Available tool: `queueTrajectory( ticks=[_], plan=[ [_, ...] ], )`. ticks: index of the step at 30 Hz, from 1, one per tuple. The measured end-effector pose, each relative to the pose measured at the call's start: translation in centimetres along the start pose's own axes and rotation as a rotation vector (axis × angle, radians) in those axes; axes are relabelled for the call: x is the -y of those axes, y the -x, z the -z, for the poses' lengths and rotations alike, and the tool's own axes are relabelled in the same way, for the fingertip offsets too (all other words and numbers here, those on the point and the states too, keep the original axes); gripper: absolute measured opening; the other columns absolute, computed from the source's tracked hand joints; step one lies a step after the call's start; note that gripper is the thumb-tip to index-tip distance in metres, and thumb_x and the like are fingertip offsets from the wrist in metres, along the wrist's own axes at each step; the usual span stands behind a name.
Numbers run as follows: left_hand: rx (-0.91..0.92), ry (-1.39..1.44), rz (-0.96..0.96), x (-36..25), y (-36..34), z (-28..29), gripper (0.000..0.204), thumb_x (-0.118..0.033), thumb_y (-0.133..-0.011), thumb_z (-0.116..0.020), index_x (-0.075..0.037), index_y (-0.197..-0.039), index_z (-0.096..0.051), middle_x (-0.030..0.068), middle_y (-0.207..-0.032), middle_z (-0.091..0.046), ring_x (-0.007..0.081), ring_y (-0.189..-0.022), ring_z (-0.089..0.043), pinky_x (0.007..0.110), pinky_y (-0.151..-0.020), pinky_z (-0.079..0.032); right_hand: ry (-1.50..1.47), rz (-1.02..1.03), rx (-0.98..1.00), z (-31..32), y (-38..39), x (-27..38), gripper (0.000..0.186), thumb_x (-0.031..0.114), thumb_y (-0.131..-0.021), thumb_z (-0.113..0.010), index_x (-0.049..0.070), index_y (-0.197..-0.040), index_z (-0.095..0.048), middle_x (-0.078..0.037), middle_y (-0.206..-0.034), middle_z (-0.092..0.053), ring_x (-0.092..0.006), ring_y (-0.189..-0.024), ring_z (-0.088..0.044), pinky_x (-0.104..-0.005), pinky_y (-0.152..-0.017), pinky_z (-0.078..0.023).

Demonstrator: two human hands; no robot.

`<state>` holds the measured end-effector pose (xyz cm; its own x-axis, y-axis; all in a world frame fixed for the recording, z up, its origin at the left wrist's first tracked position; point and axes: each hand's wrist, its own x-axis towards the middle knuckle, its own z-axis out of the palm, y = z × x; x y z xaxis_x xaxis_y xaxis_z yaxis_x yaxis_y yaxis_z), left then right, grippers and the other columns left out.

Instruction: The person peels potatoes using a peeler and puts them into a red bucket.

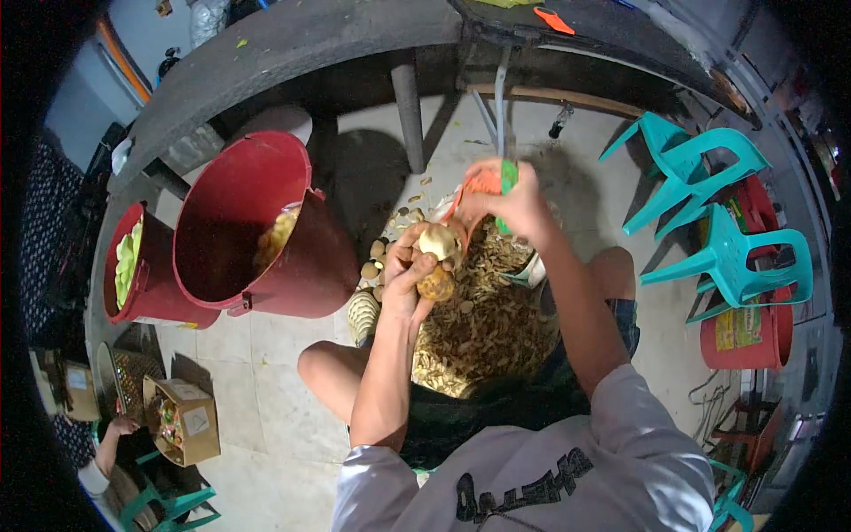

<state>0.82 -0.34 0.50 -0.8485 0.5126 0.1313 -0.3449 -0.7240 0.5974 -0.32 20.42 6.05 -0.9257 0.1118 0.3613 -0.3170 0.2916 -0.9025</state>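
Note:
My left hand (408,275) is closed around a pale, partly peeled potato (438,239), with a brown, unpeeled one (435,284) below it in the same grip. My right hand (505,204) grips an orange-and-green peeler (479,183) just above and right of the pale potato; whether its blade touches is unclear. Beneath both hands, between my bent legs, lies a large heap of peels (479,337). A few whole potatoes (372,270) rest on the floor left of the heap, partly behind my left hand.
Red bins (213,284) with produce stand left, under a curved dark counter (292,62). Teal plastic chairs (753,266) and red buckets (749,346) are right. A cardboard box (191,434) sits lower left, near another person's hand (120,430).

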Motion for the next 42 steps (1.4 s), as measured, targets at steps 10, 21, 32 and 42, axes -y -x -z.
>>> queueTrajectory(
  ticks=[10,21,32,42],
  plan=[
    [-0.013,0.091,0.020,0.0,0.0,0.0,0.049,-0.014,-0.074,-0.078,-0.004,-0.115,-0.055,0.0083,-0.103,-0.061,0.0172,-0.089,-0.060,0.028,-0.070,-0.052,-0.074,-0.123,-0.031,0.4,-1.3,-1.5,0.033,0.007,-0.068,-0.081,0.003,-0.096,-0.063,-0.006,-0.092,-0.067,-0.0128,-0.086,-0.062,-0.0280,-0.080,-0.049],
    [-0.058,0.151,0.015,0.6,0.6,0.7,0.052,-0.018,-0.076,-0.076,-0.003,-0.119,-0.052,0.0084,-0.108,-0.060,0.0184,-0.092,-0.058,0.029,-0.073,-0.050,-0.047,-0.124,-0.127,0.6,-0.1,0.1,0.037,0.014,-0.065,-0.084,0.002,-0.094,-0.065,-0.005,-0.091,-0.068,-0.0149,-0.088,-0.063,-0.0301,-0.082,-0.049],
    [-0.130,0.274,0.012,0.2,0.2,0.4,0.049,-0.017,-0.087,-0.061,0.000,-0.129,-0.045,0.0142,-0.119,-0.055,0.0182,-0.090,-0.056,0.027,-0.075,-0.050,0.054,0.002,-0.201,0.6,0.3,-1.2,0.036,0.007,-0.068,-0.081,0.001,-0.098,-0.062,-0.010,-0.092,-0.067,-0.0161,-0.081,-0.064,-0.0301,-0.072,-0.054],
    [-0.146,0.103,-0.054,-0.5,0.2,0.1,0.052,-0.012,-0.080,-0.071,0.001,-0.126,-0.049,0.0078,-0.104,-0.060,0.0160,-0.084,-0.059,0.027,-0.071,-0.051,0.152,0.041,-0.133,0.0,0.5,0.0,0.035,0.007,-0.069,-0.081,0.002,-0.099,-0.062,-0.005,-0.091,-0.066,-0.0129,-0.084,-0.062,-0.0272,-0.074,-0.051]
  ],
)
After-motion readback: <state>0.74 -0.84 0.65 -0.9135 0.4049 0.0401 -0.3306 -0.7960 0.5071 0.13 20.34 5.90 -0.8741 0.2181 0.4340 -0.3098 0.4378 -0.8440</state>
